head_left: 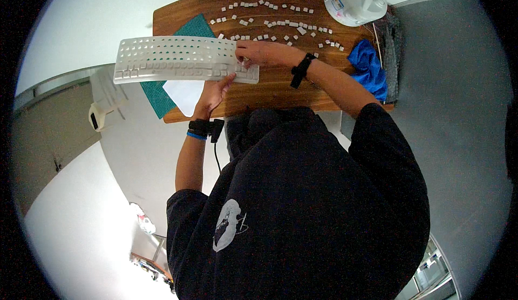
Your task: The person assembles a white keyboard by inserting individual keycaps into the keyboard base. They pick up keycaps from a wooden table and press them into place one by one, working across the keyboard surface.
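A white keyboard [162, 73] is held up over the left part of the wooden table, its upper rows showing bare key holes and its lower rows still bearing keycaps. My left hand [215, 94] grips its lower edge toward the right, thumb on top. At the keyboard's right end, my right hand [264, 53] has its fingers bent down together onto the keys; whatever lies between the fingertips is hidden. Loose white keycaps [294, 24] lie in uneven rows on the table beyond my right hand.
Under the keyboard are a green cutting mat [156, 100] and a white sheet [186, 96]. A white plastic tub [353, 1] stands at the table's far right corner. Below it lies a crumpled blue cloth [369, 68]. The wooden table [270, 95] ends close to my body.
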The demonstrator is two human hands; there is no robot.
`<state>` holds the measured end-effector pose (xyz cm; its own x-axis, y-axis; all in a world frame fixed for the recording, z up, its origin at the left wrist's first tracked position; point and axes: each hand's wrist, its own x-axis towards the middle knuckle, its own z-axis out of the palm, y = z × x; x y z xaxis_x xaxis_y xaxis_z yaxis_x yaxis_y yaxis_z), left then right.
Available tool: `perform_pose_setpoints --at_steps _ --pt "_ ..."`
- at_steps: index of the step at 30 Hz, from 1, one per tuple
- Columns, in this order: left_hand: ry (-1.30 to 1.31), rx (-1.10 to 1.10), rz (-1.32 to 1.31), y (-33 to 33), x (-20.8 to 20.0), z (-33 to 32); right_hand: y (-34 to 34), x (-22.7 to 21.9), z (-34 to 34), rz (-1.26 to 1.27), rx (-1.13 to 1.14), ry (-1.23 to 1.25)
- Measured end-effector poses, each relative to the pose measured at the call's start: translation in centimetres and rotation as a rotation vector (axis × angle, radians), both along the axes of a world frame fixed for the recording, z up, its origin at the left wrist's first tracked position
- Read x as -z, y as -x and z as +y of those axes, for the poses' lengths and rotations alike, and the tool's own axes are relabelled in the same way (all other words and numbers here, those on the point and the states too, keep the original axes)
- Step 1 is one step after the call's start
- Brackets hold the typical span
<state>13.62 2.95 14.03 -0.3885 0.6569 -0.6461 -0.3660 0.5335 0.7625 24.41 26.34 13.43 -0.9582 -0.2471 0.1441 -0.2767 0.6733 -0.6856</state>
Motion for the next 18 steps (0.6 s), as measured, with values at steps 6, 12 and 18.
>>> perform_pose_setpoints --at_steps 6,12,18 --pt "-0.222 -0.004 -0.089 -0.2 -1.2 0.3 -0.7 -1.3 0.5 -0.204 -0.062 0.168" --pt "-0.272 0.055 -0.147 -0.5 -3.1 0.8 -0.8 -0.6 0.8 -0.224 -0.111 0.175" --pt "-0.353 0.113 0.070 -1.1 -3.5 1.6 -2.2 -1.1 1.1 -0.100 0.012 0.151"
